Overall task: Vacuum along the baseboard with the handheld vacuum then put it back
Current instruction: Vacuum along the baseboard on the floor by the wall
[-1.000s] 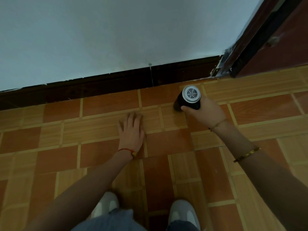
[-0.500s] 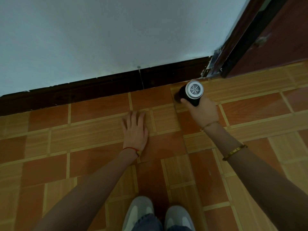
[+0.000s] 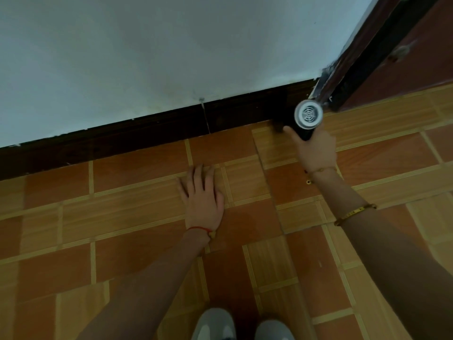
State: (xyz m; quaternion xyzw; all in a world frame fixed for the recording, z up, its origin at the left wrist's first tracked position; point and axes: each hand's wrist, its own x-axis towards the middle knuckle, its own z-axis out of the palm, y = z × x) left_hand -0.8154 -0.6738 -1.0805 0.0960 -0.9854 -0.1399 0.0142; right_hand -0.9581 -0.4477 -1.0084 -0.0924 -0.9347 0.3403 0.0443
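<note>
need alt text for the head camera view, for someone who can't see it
Looking down, a person's right hand holds a black handheld vacuum at the dark baseboard, beside a door frame. The left hand lies flat on the orange tiled floor, under a pale wall.

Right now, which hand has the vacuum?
The right hand grips the handheld vacuum against the baseboard by the door frame; the left hand lies flat and empty on the floor.
</note>
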